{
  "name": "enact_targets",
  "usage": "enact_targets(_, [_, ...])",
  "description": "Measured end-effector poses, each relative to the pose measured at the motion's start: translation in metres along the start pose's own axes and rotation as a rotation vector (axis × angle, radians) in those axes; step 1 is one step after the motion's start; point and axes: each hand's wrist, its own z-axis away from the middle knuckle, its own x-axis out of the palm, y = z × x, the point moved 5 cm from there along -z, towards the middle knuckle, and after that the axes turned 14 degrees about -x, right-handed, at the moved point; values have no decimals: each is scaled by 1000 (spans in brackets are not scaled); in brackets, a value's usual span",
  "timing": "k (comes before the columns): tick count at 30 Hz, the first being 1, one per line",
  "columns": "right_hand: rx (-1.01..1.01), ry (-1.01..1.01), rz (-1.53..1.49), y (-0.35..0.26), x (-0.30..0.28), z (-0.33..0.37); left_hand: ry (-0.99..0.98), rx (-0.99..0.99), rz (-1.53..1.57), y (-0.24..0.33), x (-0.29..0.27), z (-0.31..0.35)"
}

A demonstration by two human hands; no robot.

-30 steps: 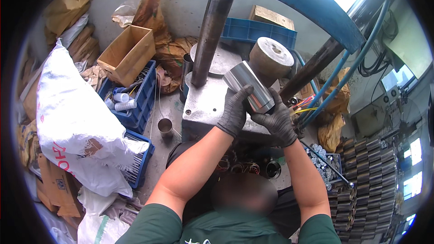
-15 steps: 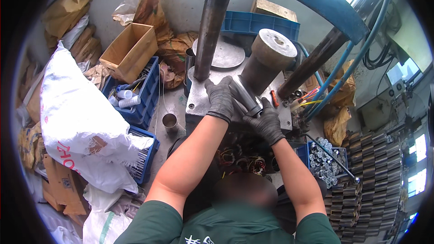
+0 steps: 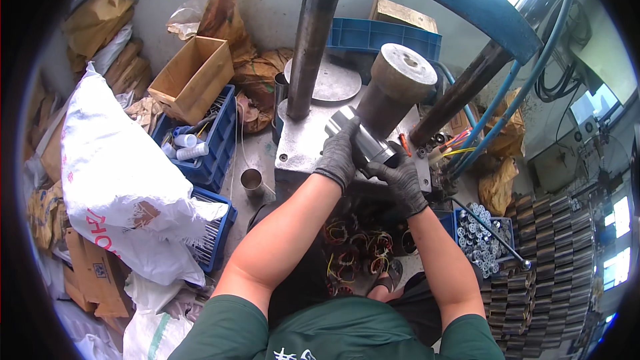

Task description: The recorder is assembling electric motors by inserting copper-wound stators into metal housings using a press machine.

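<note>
A shiny metal cylinder [image 3: 372, 147] lies tilted between my two hands, over the front of the press's metal base plate [image 3: 303, 143]. My left hand [image 3: 339, 159], in a dark grey glove, wraps around its side near the upper left end. At the lower right end my right hand [image 3: 403, 179], gloved the same way, grips with its fingers partly hidden behind the cylinder. Right behind the cylinder stands the press's thick round metal block [image 3: 400, 80]. A small red-handled tool [image 3: 404, 143] rests on the plate beside my right hand.
Steel posts [image 3: 313, 40] rise from the plate on both sides. Blue crates [image 3: 212, 153] and a white sack [image 3: 123, 173] stand at left. On the right are a crate of silver parts [image 3: 481, 237], a ball-ended lever [image 3: 490, 232] and stacked metal tubes [image 3: 553, 253]. Wired coils [image 3: 353, 253] lie below.
The cylinder has turned in my hands and its upper end now shows clear of my left hand. My left hand has shifted down and right along it; my right hand has moved slightly.
</note>
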Motion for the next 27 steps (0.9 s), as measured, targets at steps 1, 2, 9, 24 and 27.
enact_targets(1, [-32, -5, 60, -7, 4, 2, 38, 36, -2, 1, 2, 10])
enact_targets(2, [-62, -10, 120, -13, 5, 4, 39, 31, -4, 1, 5, 17])
enact_targets(9, [-249, 54, 3, -30, -10, 41, 0, 631, -13, 59, 17, 61])
enact_targets(24, [-650, 475, 405, -106, -78, -145, -190, 540, -221, 27, 37, 48])
enact_targets(27, [-526, 437, 668, -111, -70, -163, -143, 765, -351, 29, 39, 45])
